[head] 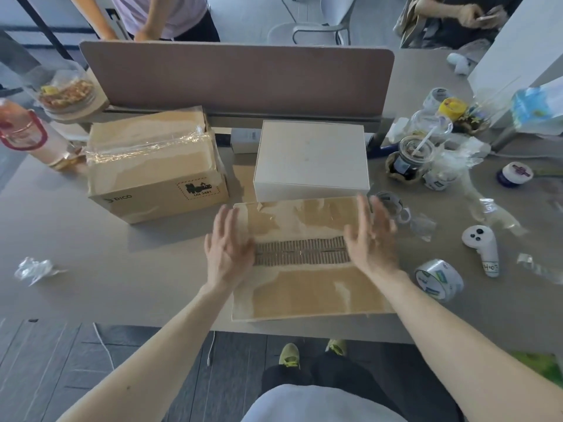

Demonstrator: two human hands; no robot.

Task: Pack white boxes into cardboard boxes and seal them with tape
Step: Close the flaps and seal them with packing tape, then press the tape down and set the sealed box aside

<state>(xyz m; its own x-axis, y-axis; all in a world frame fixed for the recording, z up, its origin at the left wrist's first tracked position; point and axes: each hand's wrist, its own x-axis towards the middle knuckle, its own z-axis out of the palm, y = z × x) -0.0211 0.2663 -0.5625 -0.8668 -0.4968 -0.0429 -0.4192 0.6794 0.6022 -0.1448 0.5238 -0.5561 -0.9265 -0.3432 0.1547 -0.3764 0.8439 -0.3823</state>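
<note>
The grey surface (91,269) carries everything, with a brown divider panel (237,77) standing along its far edge. At the left, in front of the panel, sits a closed cardboard box (152,169) printed with a logo and a UN label, clear tape across its top. Nearest the person lies a flattened-looking cardboard box (304,287), its top skin torn away in a strip so the corrugation shows, its near edge just over the surface's front edge. Touching its far edge rests a white box (310,156), lid on, lying flat.

The left hand (228,251) lies palm-down on the left side of the torn box, fingers spread and gripping nothing. The right hand (370,239) is over the right side, palm turned inward, fingers extended and loosely apart, empty.

To the right, a roll of clear tape (438,278) stands on edge near the right forearm, and a white controller (483,248) lies just beyond it.
</note>
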